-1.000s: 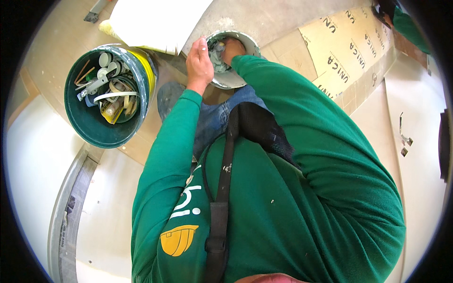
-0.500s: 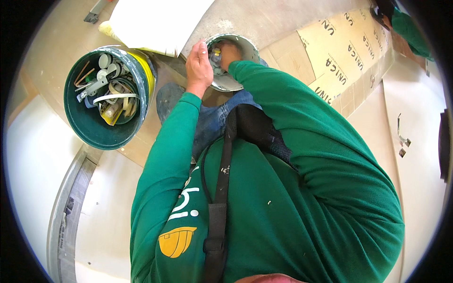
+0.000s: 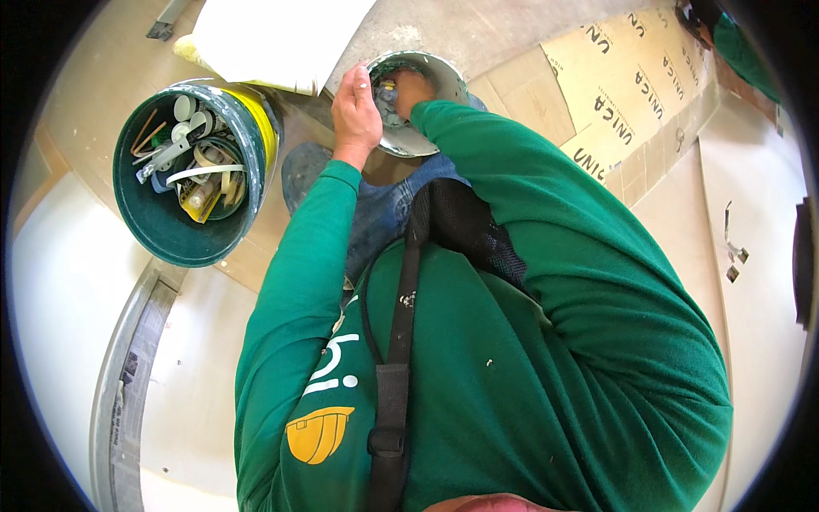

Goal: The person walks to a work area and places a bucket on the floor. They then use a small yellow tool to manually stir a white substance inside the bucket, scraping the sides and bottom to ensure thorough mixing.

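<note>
A pail with a pale, smeared inner wall [image 3: 448, 83] stands in front of my knees, tipped toward me. My left hand [image 3: 356, 113] is at its left rim, with the fingers up along the edge and closed on it. My right hand [image 3: 413, 90] reaches down inside the pail. Its fingers are curled around a small grey-blue and yellow object [image 3: 388, 90], mostly hidden, whose kind I cannot make out.
A dark green bucket [image 3: 136, 218] of assorted tools and scraps stands to the left. Behind it lies a large white sheet or bag [image 3: 273, 38]. Printed cardboard [image 3: 627, 85] covers the floor at right. Another person's green sleeve [image 3: 744, 58] shows at the far right.
The view has shifted slightly. My right hand has moved a little inside the pail, while my left hand stays at the rim.
</note>
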Tool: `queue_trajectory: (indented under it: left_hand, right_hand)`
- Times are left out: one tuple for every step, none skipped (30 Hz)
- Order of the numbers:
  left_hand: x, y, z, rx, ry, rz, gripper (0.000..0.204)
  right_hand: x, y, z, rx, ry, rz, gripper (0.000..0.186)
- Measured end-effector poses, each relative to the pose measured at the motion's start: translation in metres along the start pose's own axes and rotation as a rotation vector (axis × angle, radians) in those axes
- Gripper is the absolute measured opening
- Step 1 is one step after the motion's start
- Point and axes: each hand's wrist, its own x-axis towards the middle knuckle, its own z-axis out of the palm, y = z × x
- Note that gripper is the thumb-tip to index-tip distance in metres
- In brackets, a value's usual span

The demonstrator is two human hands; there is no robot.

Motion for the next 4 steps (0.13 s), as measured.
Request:
queue_trajectory:
  left_hand:
    - [0.001, -0.003, -0.001, -0.011, 0.004, 0.005, 0.048]
    - [0.0, -0.007, -0.002, -0.022, 0.008, 0.01, 0.048]
    - [0.002, -0.008, 0.0, -0.024, 0.002, 0.018, 0.048]
    - [0.003, -0.009, 0.001, -0.025, -0.004, 0.026, 0.047]
  right_hand:
    - [-0.002, -0.001, 0.0, -0.013, 0.008, 0.037, 0.044]
    - [-0.003, -0.003, 0.001, -0.025, -0.03, -0.026, 0.041]
    - [0.001, 0.0, 0.003, -0.037, -0.055, -0.08, 0.039]
    - [0.007, 0.001, 0.005, -0.05, -0.08, -0.134, 0.037]
